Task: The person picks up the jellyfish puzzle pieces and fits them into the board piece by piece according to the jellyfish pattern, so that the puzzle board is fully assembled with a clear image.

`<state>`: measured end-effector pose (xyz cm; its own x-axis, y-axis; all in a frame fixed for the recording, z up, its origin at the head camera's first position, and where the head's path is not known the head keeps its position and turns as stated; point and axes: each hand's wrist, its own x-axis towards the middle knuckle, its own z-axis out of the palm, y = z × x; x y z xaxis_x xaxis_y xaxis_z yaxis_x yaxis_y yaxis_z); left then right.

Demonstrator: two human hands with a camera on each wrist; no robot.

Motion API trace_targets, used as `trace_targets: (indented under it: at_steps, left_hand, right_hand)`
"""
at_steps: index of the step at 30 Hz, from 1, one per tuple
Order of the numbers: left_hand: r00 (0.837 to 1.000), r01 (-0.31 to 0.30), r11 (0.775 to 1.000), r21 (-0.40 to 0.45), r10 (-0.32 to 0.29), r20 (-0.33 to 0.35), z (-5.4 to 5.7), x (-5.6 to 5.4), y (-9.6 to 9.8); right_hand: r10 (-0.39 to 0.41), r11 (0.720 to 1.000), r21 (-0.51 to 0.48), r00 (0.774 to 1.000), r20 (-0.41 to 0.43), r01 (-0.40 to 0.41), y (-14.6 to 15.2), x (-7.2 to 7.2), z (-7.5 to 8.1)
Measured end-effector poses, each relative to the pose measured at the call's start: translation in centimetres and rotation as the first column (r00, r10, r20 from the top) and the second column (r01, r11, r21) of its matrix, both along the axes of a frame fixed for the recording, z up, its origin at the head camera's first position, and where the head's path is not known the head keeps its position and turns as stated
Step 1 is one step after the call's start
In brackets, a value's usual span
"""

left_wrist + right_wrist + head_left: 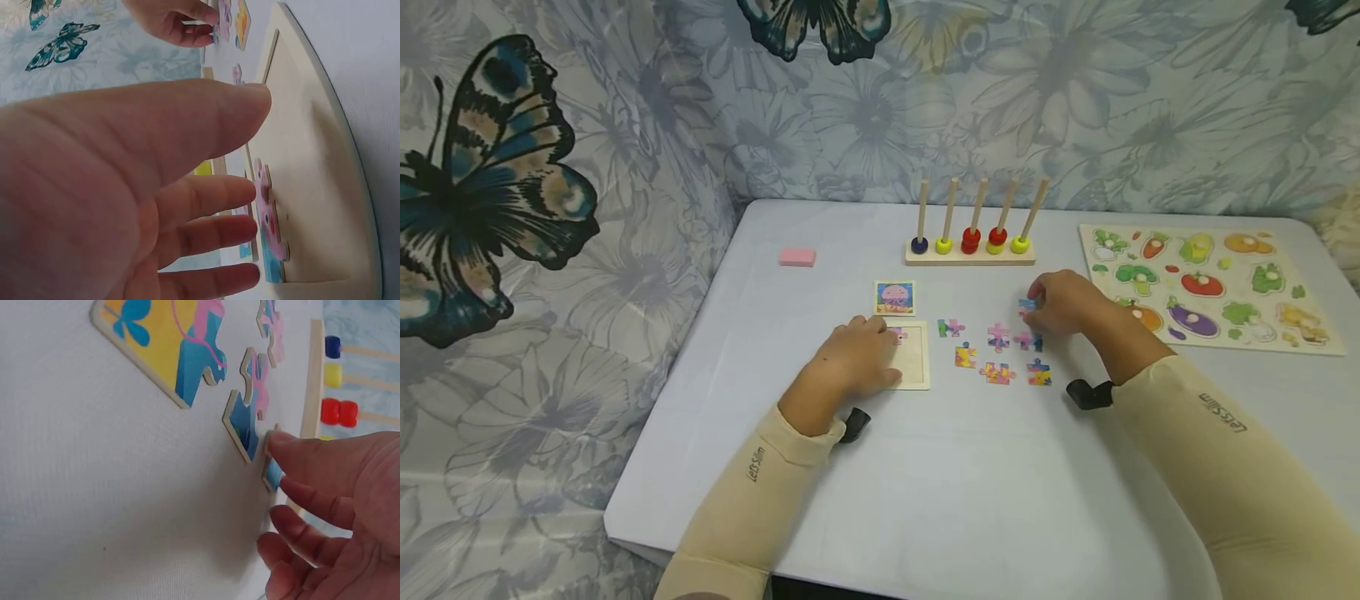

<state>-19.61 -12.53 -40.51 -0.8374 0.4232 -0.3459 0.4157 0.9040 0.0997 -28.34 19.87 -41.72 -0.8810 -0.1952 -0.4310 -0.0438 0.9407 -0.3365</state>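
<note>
My left hand rests at the left side of a small wooden puzzle tray, its fingers extended in the left wrist view. Inside the tray lies a pink and blue puzzle piece, close to those fingertips. Over to the right, my right hand pinches a blue jigsaw piece between thumb and index finger, low at the table surface. The thumb partly hides that piece. Several loose jigsaw pieces lie between the hands. A finished picture of a pink figure sits just behind the tray.
Behind the pieces stands a wooden peg rack with coloured beads. A vegetable puzzle board lies at the right, near the right forearm. Toward the back left is a pink block. Patterned cloth hangs around the white table.
</note>
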Motion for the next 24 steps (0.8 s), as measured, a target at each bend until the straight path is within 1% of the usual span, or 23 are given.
trace_targets:
  at_steps: [2, 4, 8, 12, 14, 16, 19, 22, 24]
  left_hand:
    - [1.000, 0.009, 1.000, 0.004, -0.009, 0.022, 0.0, 0.1, 0.1]
    - [0.999, 0.005, 1.000, 0.006, -0.005, 0.043, 0.1, 0.2, 0.2]
    - [0.999, 0.000, 1.000, -0.002, 0.000, 0.048, -0.1, 0.2, 0.3]
    - [0.999, 0.007, 1.000, -0.005, -0.007, 0.041, -0.2, 0.1, 0.2]
    - [0.999, 0.009, 1.000, -0.007, -0.009, 0.040, -0.2, 0.1, 0.2]
    - [0.999, 0.014, 1.000, -0.011, -0.013, 0.038, -0.2, 0.0, 0.2]
    - [0.999, 0.021, 0.999, -0.024, -0.020, 0.034, -0.2, 0.0, 0.2]
    - [0.999, 0.025, 0.999, -0.037, -0.024, 0.032, -0.2, -0.1, 0.2]
    - [0.999, 0.022, 0.999, -0.042, -0.021, 0.033, -0.2, -0.1, 0.1]
  right_hand:
    - [-0.015, 1.000, 0.000, 1.000, 0.006, 0.015, -0.1, 0.0, 0.0]
    - [-0.027, 1.000, 0.002, 1.000, 0.001, 0.027, -0.2, -0.1, -0.1]
    - [-0.047, 0.999, -0.016, 0.998, -0.033, 0.047, -0.8, -0.1, 0.3]
    - [-0.014, 0.998, -0.059, 0.995, -0.103, 0.008, -2.4, 0.3, 1.2]
    - [-0.009, 0.994, -0.110, 0.994, -0.109, -0.003, -3.7, 0.6, 1.5]
    - [-0.019, 0.983, -0.182, 0.997, -0.068, 0.006, -5.5, 0.9, 1.7]
    - [-0.037, 0.955, -0.292, 0.999, 0.036, 0.046, -8.3, 1.3, 1.6]
    - [-0.037, 0.931, -0.357, 0.993, 0.113, 0.076, -10.8, 1.4, 0.9]
    - [-0.024, 0.924, -0.376, 0.991, 0.131, 0.072, -12.1, 1.4, 0.4]
